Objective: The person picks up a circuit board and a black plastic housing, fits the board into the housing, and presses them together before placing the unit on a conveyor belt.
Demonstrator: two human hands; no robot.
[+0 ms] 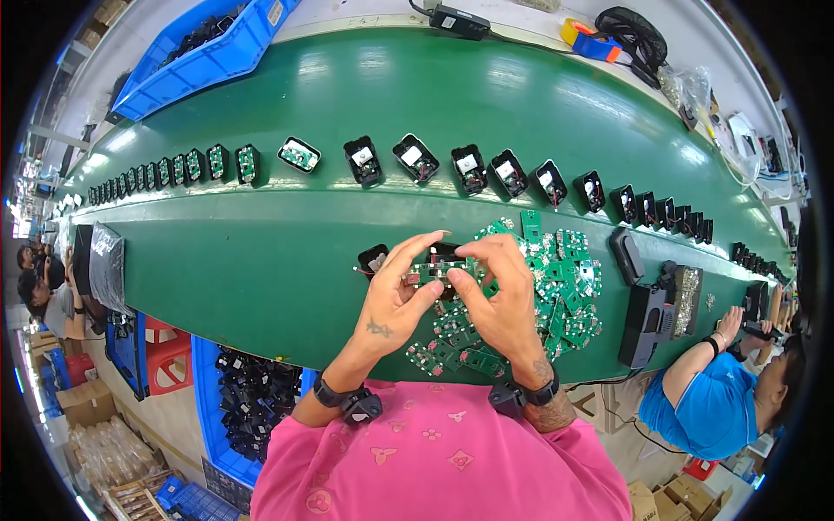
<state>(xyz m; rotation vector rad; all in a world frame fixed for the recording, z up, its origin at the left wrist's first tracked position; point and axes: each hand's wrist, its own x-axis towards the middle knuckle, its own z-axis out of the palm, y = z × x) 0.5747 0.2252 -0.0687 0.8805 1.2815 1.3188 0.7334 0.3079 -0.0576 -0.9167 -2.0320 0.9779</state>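
Observation:
A small green circuit board (426, 273) sits between my two hands over a black plastic housing (445, 250), which my fingers mostly hide. My left hand (391, 295) is closed on the board's left end, its thumb at the near edge. From the other side my right hand (504, 291) grips the board with thumb and fingers. Whether the board touches the housing I cannot tell. Just left of my left hand lies another black housing (373, 258) with a red wire. A heap of loose green circuit boards (565, 282) spreads beside and beneath my right hand.
Across the green table (287, 226) runs a long row of black housings; those at left hold green boards (248, 163), those at right show white parts (467, 163). A blue bin (195, 56) stands far left, another bin (228, 434) below the edge. At right, a co-worker (712, 395) sits near a black device (647, 321).

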